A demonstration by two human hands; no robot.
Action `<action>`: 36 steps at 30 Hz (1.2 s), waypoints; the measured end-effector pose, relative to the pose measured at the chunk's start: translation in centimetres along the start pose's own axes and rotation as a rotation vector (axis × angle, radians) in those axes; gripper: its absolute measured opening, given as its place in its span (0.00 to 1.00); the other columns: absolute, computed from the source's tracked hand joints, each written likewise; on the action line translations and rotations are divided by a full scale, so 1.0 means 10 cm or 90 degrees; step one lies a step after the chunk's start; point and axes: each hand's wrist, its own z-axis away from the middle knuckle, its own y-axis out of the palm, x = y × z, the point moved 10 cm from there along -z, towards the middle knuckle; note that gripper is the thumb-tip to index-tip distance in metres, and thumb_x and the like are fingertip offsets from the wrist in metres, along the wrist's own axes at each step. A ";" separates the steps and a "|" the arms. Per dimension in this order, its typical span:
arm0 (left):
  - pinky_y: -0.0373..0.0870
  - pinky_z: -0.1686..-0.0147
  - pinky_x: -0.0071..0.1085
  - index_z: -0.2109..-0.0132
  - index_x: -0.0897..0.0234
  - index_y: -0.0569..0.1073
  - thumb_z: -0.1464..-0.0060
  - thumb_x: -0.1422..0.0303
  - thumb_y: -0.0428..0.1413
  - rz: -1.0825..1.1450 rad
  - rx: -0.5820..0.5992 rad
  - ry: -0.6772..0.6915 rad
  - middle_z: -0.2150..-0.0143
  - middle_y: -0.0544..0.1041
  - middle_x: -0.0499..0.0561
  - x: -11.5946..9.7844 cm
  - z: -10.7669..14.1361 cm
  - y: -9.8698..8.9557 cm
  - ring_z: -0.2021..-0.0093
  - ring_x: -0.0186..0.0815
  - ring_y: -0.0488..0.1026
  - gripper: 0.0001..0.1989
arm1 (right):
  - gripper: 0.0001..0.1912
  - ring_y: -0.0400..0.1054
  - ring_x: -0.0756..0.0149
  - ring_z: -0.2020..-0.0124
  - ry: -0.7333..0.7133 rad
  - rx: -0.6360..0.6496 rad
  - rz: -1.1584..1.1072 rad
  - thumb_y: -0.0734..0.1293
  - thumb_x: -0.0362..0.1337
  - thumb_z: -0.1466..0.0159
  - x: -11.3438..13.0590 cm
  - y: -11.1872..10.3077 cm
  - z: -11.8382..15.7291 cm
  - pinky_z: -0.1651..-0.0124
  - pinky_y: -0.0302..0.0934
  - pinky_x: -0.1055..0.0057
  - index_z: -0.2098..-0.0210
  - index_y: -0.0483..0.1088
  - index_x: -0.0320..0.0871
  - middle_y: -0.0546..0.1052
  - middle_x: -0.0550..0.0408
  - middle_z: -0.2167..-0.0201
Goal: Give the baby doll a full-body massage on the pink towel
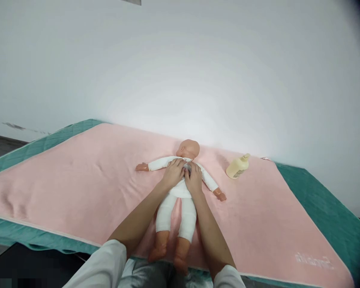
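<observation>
A baby doll [181, 191] in white cloth lies stretched out on a pink blanket [255, 224], its bare head away from me and its arms spread. Both my hands rest on its upper torso. My left hand [174, 173] lies flat on the left side, fingers extended toward the doll's shoulder. On the other side, my right hand [194, 178] lies flat too, with its thumb close to my left thumb. A small patch of the torso shows between them. Whether the doll is face down or face up, I cannot tell for sure.
A pale yellow pump bottle [237, 167] stands tilted in view on the blanket, right of the doll. Under the blanket a green quilted cover [327, 208] shows at the edges. A white wall [180, 72] rises directly behind the bed.
</observation>
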 end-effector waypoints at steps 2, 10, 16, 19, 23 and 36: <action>0.64 0.48 0.41 0.47 0.64 0.70 0.41 0.73 0.48 0.008 0.002 0.002 0.48 0.72 0.56 0.01 0.00 0.02 0.46 0.43 0.66 0.16 | 0.17 0.62 0.57 0.46 0.001 0.014 -0.007 0.57 0.33 0.35 -0.03 0.04 0.00 0.42 0.53 0.60 0.48 0.66 0.39 0.72 0.46 0.48; 0.65 0.49 0.40 0.51 0.66 0.73 0.40 0.72 0.47 0.020 0.034 -0.012 0.52 0.75 0.56 0.06 -0.03 0.10 0.49 0.42 0.69 0.14 | 0.16 0.65 0.55 0.49 0.018 0.067 0.010 0.57 0.36 0.34 -0.09 0.12 -0.02 0.44 0.55 0.59 0.53 0.70 0.39 0.76 0.46 0.53; 0.64 0.47 0.39 0.49 0.66 0.72 0.40 0.72 0.47 0.011 0.024 0.001 0.50 0.75 0.57 0.02 -0.01 0.08 0.47 0.41 0.69 0.15 | 0.19 0.63 0.56 0.45 0.000 0.052 0.017 0.55 0.35 0.34 -0.06 0.11 0.02 0.41 0.54 0.58 0.48 0.68 0.38 0.73 0.46 0.49; 0.63 0.46 0.40 0.46 0.67 0.70 0.40 0.73 0.46 0.005 0.013 0.006 0.46 0.73 0.57 0.00 0.01 0.07 0.45 0.42 0.67 0.17 | 0.21 0.60 0.57 0.42 -0.012 0.036 0.026 0.54 0.34 0.34 -0.04 0.10 0.04 0.38 0.52 0.57 0.45 0.66 0.36 0.71 0.44 0.45; 0.61 0.42 0.40 0.43 0.67 0.68 0.40 0.73 0.45 -0.004 -0.003 -0.009 0.40 0.69 0.57 0.02 0.03 0.08 0.40 0.42 0.64 0.19 | 0.22 0.58 0.57 0.39 -0.011 0.028 0.038 0.53 0.35 0.33 -0.05 0.11 0.06 0.36 0.50 0.56 0.43 0.65 0.36 0.68 0.44 0.41; 0.58 0.40 0.41 0.40 0.69 0.66 0.39 0.69 0.44 -0.031 0.034 -0.054 0.38 0.68 0.56 0.11 0.01 0.15 0.37 0.42 0.61 0.22 | 0.24 0.55 0.55 0.37 0.001 0.090 0.089 0.52 0.37 0.32 -0.08 0.19 0.05 0.35 0.49 0.56 0.39 0.62 0.37 0.65 0.47 0.39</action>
